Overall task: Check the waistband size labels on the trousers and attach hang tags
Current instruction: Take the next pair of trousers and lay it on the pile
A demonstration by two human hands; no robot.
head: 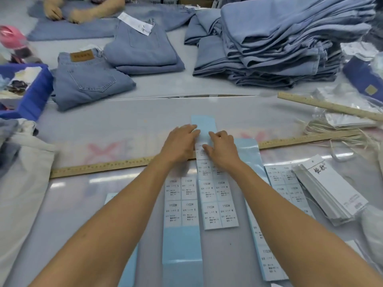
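Your left hand [179, 144] presses flat and your right hand's [222, 149] fingers pinch a white sticker on the pale-blue label strip [215, 195] lying mid-counter, near the white hang-tag stack [329, 193].

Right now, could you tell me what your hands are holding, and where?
Both hands, left hand and right hand, are at the top sticker of the M label sheet; whether the fingers pinch it cannot be told.

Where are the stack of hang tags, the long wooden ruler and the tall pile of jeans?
stack of hang tags [331, 189]: head view, white face of the top tag.
long wooden ruler [99, 167]: head view, left stretch.
tall pile of jeans [279, 38]: head view, upper folds.
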